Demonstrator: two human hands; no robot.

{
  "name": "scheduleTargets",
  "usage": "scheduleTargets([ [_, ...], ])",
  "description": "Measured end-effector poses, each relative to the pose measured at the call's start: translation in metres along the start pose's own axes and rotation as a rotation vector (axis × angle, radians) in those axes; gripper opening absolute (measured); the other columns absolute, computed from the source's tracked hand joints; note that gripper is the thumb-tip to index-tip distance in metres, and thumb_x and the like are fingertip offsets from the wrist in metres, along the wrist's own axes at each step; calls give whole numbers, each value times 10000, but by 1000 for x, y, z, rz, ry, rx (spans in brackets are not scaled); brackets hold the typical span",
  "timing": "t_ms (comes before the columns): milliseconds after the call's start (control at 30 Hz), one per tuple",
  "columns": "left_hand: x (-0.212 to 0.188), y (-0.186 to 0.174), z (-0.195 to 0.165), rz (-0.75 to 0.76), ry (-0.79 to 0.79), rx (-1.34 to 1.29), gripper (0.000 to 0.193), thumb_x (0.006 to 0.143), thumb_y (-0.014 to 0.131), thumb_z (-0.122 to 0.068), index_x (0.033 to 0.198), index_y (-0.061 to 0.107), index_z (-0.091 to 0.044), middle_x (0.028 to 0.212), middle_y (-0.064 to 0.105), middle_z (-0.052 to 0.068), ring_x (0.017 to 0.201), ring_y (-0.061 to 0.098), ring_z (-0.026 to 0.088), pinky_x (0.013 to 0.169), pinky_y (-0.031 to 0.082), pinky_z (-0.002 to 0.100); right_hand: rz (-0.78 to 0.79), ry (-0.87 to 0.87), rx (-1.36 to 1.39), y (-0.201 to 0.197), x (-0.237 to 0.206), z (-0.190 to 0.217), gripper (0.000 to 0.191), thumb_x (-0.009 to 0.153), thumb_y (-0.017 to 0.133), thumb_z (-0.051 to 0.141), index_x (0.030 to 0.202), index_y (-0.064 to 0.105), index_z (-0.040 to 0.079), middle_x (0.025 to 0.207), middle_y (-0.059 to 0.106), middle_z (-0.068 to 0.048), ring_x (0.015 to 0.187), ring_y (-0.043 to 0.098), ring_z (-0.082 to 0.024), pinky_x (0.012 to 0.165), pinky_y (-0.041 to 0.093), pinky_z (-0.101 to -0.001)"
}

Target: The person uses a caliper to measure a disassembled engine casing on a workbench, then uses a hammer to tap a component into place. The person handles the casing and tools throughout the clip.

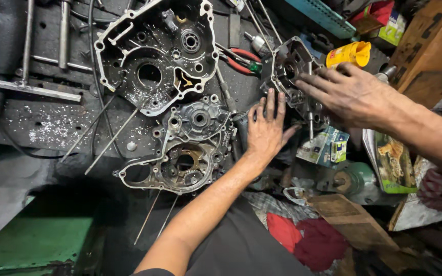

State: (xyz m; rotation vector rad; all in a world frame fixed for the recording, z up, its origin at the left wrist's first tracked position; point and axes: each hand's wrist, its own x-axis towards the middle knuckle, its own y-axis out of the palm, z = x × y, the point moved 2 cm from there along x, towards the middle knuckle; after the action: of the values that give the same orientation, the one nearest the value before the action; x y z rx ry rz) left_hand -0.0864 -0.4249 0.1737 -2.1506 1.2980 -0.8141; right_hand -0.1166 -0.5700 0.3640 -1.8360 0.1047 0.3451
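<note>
Both hands were on a small grey engine casing (288,69) that lay on the dark, greasy table (52,128), to the right of the other parts. The left hand (265,132) lay flat against its lower edge, fingers spread wide and closed on nothing. The right hand (351,94) rested over the casing's right side, fingers stretched out and loose; I could not tell whether it gripped anything beneath. Just left of the hands lay a large open crankcase half (154,53) and, below it, a second crankcase half (180,153). Red-handled pliers (239,59) lay between the big half and the small casing. A yellow bottle (349,53) lay just beyond the right hand's fingers.
</note>
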Motion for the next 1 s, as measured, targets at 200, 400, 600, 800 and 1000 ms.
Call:
scheduleTargets([
  [200,0,0,0,-4,15,23,1032,873,680,-626,1611,254,-44,1639,324,220,1369,496,368,1147,366,518,787,1110,779,28,11,1,786,1122,356,588,952,785,-48,825,755,-228,847,750,-357,902,587,-441],
  [400,-4,2,2,1,7,21,1019,906,659,-639,1622,243,-46,1645,312,221,1373,488,375,1154,368,514,450,329,47,7,1,0,545,866,480,523,1149,743,139,1141,768,-115,1069,668,-259,896,492,-437],
  [600,-2,2,1,24,17,64,1015,908,630,-653,1619,227,-50,1640,314,223,1372,487,370,1143,363,514,852,465,222,36,3,-12,737,970,375,702,1140,727,77,1072,750,-102,1081,675,-251,959,502,-421],
  [800,-1,2,2,17,11,54,1018,909,620,-661,1623,219,-56,1645,313,217,1380,489,370,1153,356,512,714,777,263,51,-16,-2,616,1023,403,655,1299,757,234,1084,759,-193,1026,710,-383,961,506,-510],
  [1000,-5,3,2,20,15,63,1018,899,630,-653,1624,227,-62,1645,323,217,1382,495,366,1164,358,507,539,260,132,54,-7,0,741,877,406,666,1181,753,87,1142,763,-181,1081,712,-301,921,510,-447],
])
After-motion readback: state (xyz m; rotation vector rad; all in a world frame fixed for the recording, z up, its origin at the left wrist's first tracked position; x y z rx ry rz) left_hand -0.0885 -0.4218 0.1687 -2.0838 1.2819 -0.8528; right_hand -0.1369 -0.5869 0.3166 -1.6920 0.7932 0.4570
